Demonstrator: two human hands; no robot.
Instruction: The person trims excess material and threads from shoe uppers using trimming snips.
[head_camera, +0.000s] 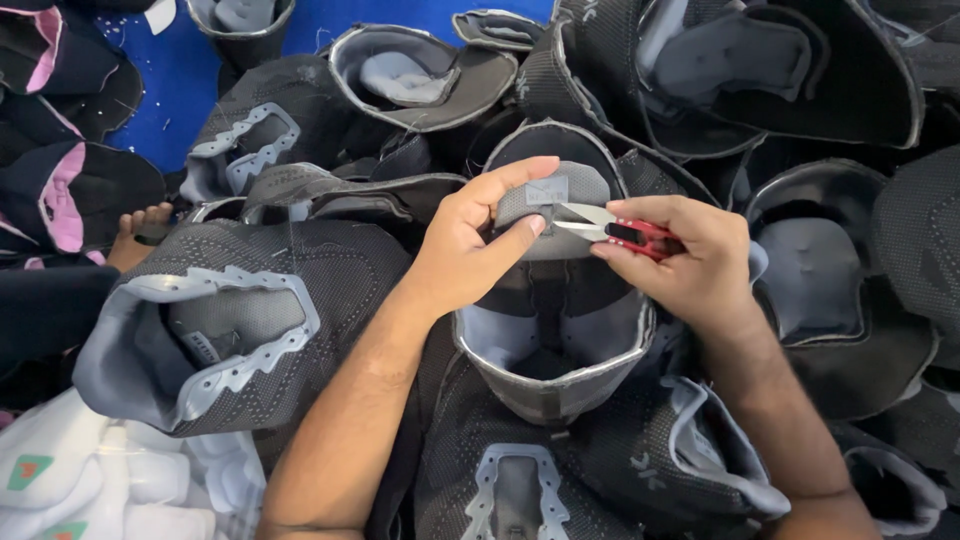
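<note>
Two hands closed: left hand (462, 250) pinching grey shoe tongue (545, 205), right hand (680, 262) gripping red snips (622, 230).

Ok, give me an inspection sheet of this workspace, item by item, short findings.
Surface: blue sheet, mostly buried under shoe parts.
Job's things: grey tongue of a dark shoe upper; red thread snips, blades at the tongue's tab.
Clutter: heaps of black and grey knit uppers all round; pink-lined uppers far left; white uppers lower left.
Grips: left hand pinches the tongue between thumb and fingers; right hand closed on the snips.
Cables: nothing seen.
Surroundings: a bare foot at left edge; whose it is cannot be told.
</note>
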